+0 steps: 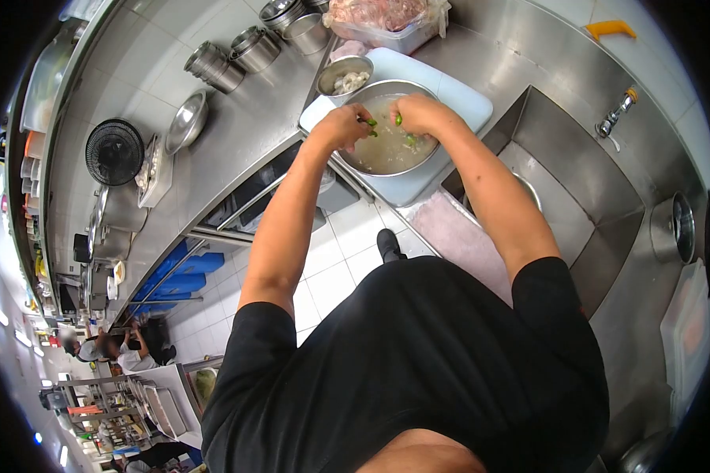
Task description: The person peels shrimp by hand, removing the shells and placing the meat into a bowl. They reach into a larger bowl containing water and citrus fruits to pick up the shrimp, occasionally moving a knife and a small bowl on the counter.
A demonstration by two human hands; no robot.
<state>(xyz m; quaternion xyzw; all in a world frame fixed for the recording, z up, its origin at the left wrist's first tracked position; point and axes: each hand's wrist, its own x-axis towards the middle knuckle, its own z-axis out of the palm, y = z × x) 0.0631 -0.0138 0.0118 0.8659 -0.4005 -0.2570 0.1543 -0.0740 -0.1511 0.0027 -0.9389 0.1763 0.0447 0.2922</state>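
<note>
A wide metal bowl (386,162) of cloudy liquid with small pale bits stands on a light blue board (461,98). Over the bowl's left side, my left hand (341,128) is closed on small green pieces (371,123). My right hand (416,115) is closed over its right side, with a green piece (398,120) at the fingertips. More green bits (410,140) show in the liquid below it. Beside the large bowl, a smaller metal bowl (333,72) holds whitish pieces (350,82).
Behind the bowls sits a plastic tub (406,37) of raw meat. A steel sink (564,169) lies to the right, with a pink cloth (457,236) near its edge. Stacked metal containers (254,51) stand at the upper left. Two people (138,355) are far off at the lower left.
</note>
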